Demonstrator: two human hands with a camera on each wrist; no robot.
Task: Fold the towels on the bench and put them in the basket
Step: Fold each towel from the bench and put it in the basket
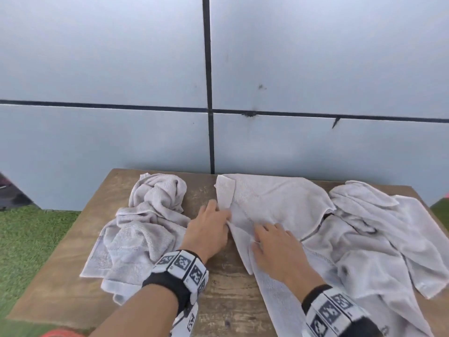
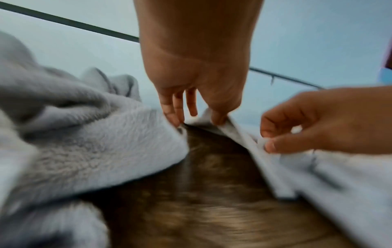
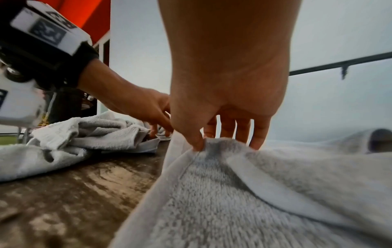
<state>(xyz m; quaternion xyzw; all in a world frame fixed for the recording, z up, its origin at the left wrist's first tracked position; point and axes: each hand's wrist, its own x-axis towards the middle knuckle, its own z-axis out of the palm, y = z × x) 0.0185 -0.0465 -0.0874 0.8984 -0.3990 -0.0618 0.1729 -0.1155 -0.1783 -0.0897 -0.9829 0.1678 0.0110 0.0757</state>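
Three pale grey towels lie on a wooden bench (image 1: pixel 226 300). The middle towel (image 1: pixel 274 203) is spread out and runs off the front edge. My left hand (image 1: pixel 218 215) is at its left edge, and the thumb (image 2: pixel 218 119) holds that raised edge while the fingers curl down. My right hand (image 1: pixel 264 235) pinches a fold of the same edge a little nearer me, thumb against fingers (image 3: pixel 222 144). A crumpled towel (image 1: pixel 145 227) lies to the left and another crumpled towel (image 1: pixel 379 239) to the right. No basket is in view.
A grey panelled wall (image 1: pixel 315 147) stands right behind the bench. Green turf (image 1: pixel 31 239) lies to the left of the bench. A red object (image 1: pixel 60 333) shows at the bottom left edge. Bare wood shows between the left and middle towels.
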